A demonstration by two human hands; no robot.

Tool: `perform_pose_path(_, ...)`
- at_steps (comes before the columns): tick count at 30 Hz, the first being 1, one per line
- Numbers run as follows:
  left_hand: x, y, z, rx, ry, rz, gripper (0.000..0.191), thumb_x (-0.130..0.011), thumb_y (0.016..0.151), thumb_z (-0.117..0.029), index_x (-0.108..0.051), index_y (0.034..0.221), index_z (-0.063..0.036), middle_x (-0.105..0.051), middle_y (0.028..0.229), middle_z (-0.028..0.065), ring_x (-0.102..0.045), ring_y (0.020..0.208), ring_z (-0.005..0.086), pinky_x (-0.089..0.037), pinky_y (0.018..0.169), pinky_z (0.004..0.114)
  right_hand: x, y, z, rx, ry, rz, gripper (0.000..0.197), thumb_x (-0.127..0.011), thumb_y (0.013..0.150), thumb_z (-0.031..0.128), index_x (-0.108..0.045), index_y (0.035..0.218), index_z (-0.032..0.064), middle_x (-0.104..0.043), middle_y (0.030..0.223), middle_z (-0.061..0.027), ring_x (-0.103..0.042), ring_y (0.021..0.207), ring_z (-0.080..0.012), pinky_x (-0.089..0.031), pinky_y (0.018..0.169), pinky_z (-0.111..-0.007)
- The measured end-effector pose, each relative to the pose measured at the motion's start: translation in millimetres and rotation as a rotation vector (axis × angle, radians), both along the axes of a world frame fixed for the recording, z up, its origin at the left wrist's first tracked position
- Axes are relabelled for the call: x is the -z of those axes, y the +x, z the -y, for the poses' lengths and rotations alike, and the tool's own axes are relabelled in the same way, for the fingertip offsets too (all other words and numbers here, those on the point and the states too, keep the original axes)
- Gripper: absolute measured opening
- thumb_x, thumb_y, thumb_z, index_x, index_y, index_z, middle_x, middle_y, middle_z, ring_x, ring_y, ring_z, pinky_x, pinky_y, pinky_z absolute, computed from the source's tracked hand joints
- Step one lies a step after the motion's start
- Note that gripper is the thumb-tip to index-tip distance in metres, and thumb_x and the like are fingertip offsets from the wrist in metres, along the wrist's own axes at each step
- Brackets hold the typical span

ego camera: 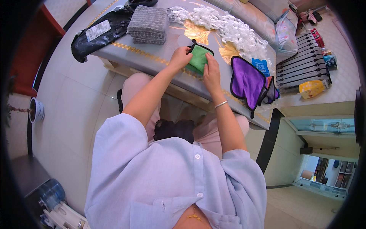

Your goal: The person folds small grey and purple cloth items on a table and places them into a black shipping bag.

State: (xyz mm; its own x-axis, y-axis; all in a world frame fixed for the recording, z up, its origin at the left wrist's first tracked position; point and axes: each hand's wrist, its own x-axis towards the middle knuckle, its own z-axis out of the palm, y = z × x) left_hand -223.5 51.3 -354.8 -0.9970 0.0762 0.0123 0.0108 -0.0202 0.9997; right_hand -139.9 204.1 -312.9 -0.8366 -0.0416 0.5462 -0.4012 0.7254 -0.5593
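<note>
A folded green cloth (198, 57) with black edging lies near the front edge of the table. The fingers and thumb of my left hand (181, 58) pinch it at its black-edged left side. On its right side, the fingers and thumb of my right hand (212, 71) hold it. A black loop or corner of the edging sticks up at the far left. Right of my right hand, a purple cloth (248, 79) with black edging spreads over the table, one corner towards the front edge.
A stack of folded grey cloths (149, 23) and a black plastic bag (104, 30) with a printed label are at the left. A heap of white material (234, 30) lies along the far side. A blue card (260, 67) and smaller cloths (271, 91) are beside the purple cloth.
</note>
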Motion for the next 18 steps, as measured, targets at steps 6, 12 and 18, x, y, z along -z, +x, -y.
perform_pose_path(6,-5.0,-1.3,15.5,-0.084,-0.495,-0.260,0.029,-0.065,0.079,-0.018,-0.066,0.102,-0.0003,-0.070,0.083,0.0107,-0.067,0.074,0.0217,-0.052,0.067,0.035,22.2,-20.2,-8.1,-0.059,0.226,0.012,0.040,-0.051,0.091,0.008,-0.051,0.130,0.0017,-0.051,0.135,-0.0171,-0.043,0.131,-0.0344,-0.034,0.108,-0.046)
perform_pose_path(12,-18.9,6.5,25.8,-0.038,-0.666,-0.250,0.028,-0.065,0.077,-0.024,-0.068,0.097,-0.0033,-0.069,0.094,0.0167,-0.066,0.089,0.0336,-0.051,0.078,0.044,20.5,-33.1,-5.3,-0.099,0.331,0.049,0.041,-0.052,0.092,0.012,-0.050,0.132,0.0032,-0.048,0.140,-0.0147,-0.039,0.135,-0.0328,-0.029,0.111,-0.049)
perform_pose_path(18,-22.3,12.8,29.7,-0.033,-0.800,-0.304,0.027,-0.069,0.077,-0.026,-0.062,0.092,-0.0044,-0.068,0.085,0.0163,-0.065,0.086,0.0346,-0.052,0.075,0.046,22.2,-39.6,1.6,-0.097,0.475,0.106,0.045,-0.053,0.094,0.025,-0.048,0.137,0.0109,-0.043,0.145,-0.0127,-0.034,0.138,-0.0316,-0.026,0.113,-0.048)
